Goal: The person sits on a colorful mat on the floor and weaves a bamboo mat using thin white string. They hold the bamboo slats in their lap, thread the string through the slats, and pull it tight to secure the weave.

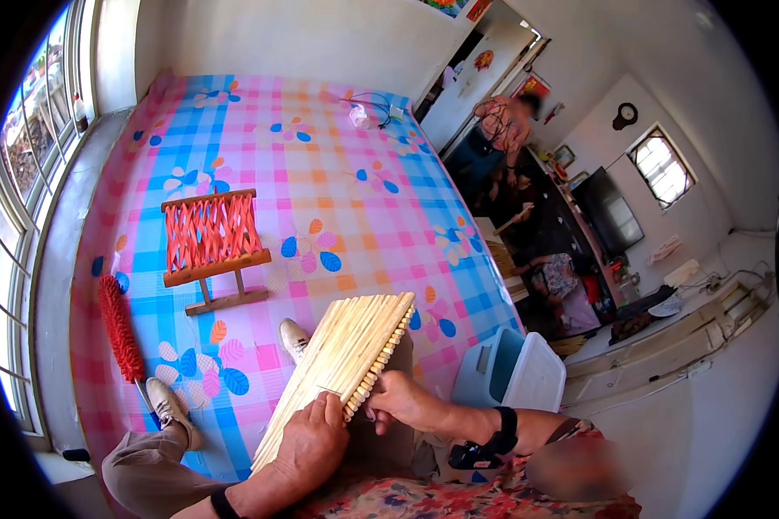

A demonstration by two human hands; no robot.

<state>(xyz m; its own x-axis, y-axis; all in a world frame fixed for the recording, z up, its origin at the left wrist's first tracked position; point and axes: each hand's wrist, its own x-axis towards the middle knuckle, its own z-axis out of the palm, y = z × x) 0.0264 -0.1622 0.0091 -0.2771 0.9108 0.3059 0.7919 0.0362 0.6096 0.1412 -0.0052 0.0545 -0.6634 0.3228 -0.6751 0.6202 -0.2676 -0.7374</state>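
Note:
A flat panel of pale straw-coloured stalks [342, 346], laid side by side, slants across my lap. Its near right edge shows a row of rounded, light cut ends. My left hand [312, 441] is closed on the panel's lower part, fingers curled and pressed against the stalks. At the edge with the cut ends, my right hand [396, 400] is closed in a pinch. What lies between those right fingertips is too small to make out. A dark strap wraps each wrist.
A wooden stand wound with red strips [212, 238] and a red fluffy duster [121, 333] lie on the checked, flower-printed sheet [294, 208]. A blue bin with a white lid [485, 363] stands at my right. Other people [504, 125] are beyond the sheet's right edge.

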